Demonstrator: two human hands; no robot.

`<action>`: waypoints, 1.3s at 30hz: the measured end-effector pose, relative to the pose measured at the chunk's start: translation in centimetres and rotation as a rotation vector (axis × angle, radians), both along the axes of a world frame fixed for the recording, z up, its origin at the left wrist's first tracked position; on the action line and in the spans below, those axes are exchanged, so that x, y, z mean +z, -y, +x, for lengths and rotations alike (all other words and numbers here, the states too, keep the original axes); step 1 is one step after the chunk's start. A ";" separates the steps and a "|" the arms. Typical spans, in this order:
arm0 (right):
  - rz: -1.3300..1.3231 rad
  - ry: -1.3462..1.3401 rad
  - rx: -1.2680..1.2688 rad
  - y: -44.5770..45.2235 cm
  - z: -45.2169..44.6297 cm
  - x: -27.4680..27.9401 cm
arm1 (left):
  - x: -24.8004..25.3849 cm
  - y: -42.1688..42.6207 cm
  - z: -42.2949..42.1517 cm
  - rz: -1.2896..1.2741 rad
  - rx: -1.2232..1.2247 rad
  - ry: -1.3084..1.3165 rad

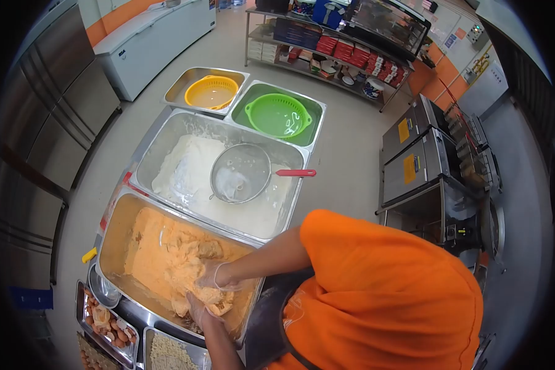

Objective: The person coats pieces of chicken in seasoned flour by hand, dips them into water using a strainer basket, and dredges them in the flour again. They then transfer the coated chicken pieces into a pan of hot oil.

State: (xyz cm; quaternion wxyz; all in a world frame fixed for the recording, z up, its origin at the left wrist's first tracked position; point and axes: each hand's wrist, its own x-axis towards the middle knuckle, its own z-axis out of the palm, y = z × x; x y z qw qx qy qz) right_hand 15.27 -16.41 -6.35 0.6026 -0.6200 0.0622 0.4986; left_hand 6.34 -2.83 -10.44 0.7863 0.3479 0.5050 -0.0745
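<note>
We had the white powder [194, 163] spread in the widest steel pan [147, 166], and a round sieve [240, 174] with a red handle [296, 173] lay on it. Just beside that pan, nearer us, the second deep pan [114, 246] held our pale orange, floury mixture [166, 246], heaped in clumps towards our hands. Beyond the powder, a green basket [279, 115] and a yellow basket [211, 92] sat in smaller pans. Near our left side were a tray of brown, rounded pieces [114, 327] and one of pale crumbs [169, 353]. Our right hand [219, 275] and left hand [201, 312], in clear gloves, touched the clumps from either side; their fingers were partly buried, so we could not tell whether they were open or closed.
</note>
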 end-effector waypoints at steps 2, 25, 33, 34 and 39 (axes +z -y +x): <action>-0.264 0.667 0.205 -1.2 1.1 -0.7 | -0.8 -1.4 -0.7 0.249 -0.111 -0.006; -0.260 0.661 0.676 -4.9 7.5 6.4 | 3.2 -8.7 6.1 0.307 -0.545 -0.138; -0.612 0.688 0.584 -1.0 4.4 0.0 | 5.1 -0.2 3.3 0.030 -0.317 -0.228; -0.547 0.579 0.452 -1.8 4.3 -0.6 | 2.6 -1.1 3.0 0.017 -0.284 -0.186; -0.345 0.489 0.358 -3.2 6.2 -0.5 | 7.1 -1.0 3.4 0.062 -0.132 -0.098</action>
